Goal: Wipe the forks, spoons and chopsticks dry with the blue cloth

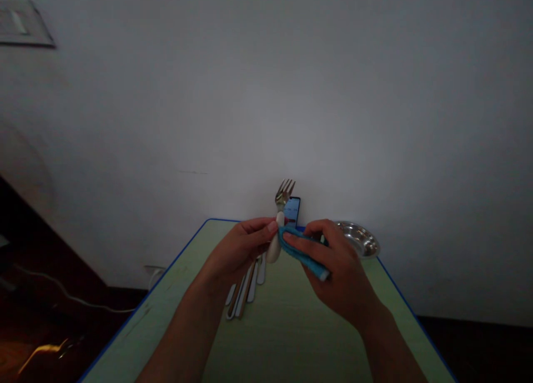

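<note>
A fork (273, 248) with a pale handle and metal tines is held upright above the table, tines pointing up. My left hand (244, 241) pinches its handle from the left side. In my right hand (333, 261) is a folded blue cloth (302, 251), its edge pressed against the right side of the handle. Below my left hand, several pieces of cutlery (245, 294) lie together on the table, their upper ends hidden by that hand.
A light green table (266, 349) with blue edging stands against a grey wall (266, 94). Behind the fork a phone (292, 211) leans on the wall. A shiny metal bowl (364, 241) sits at the back right corner. A white cable (83, 301) runs at the left.
</note>
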Demonstrator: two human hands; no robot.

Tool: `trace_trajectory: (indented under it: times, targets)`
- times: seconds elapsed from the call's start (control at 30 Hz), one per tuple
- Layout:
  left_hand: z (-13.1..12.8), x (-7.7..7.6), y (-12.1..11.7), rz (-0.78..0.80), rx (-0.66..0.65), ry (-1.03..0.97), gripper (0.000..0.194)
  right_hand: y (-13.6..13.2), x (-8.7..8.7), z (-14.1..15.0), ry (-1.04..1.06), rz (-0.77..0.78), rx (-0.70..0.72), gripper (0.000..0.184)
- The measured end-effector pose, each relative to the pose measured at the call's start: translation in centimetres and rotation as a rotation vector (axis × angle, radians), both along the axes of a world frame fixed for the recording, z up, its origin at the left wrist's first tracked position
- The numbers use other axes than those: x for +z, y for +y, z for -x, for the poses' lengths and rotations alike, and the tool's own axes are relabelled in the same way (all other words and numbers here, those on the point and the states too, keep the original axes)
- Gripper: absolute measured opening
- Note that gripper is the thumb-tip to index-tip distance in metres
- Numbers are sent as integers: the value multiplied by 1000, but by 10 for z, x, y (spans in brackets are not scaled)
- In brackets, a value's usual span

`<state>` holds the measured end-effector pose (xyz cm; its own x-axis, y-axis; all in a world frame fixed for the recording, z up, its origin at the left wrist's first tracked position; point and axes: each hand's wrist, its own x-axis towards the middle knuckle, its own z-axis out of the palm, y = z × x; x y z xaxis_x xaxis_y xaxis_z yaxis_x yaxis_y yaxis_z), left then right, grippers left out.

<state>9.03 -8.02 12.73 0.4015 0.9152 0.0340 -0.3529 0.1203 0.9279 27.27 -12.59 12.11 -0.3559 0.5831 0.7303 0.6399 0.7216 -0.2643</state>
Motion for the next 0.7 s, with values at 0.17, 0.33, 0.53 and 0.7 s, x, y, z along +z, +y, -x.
trace_trajectory:
  times: [0.17,0.33,0.53,0.7]
  targets:
    - [1,0,1,5,9,7,26,0,0,-1,-17,9,21,51]
    - [1,-1,2,11,17,33,27,-1,1,-2,-37,26,40,53]
    - [1,-1,6,26,42,48,29,-1,2,-1,-75,59,59,47]
    - [1,-1,7,19,57,45,26,-1,3,-1,-118,79,60,48]
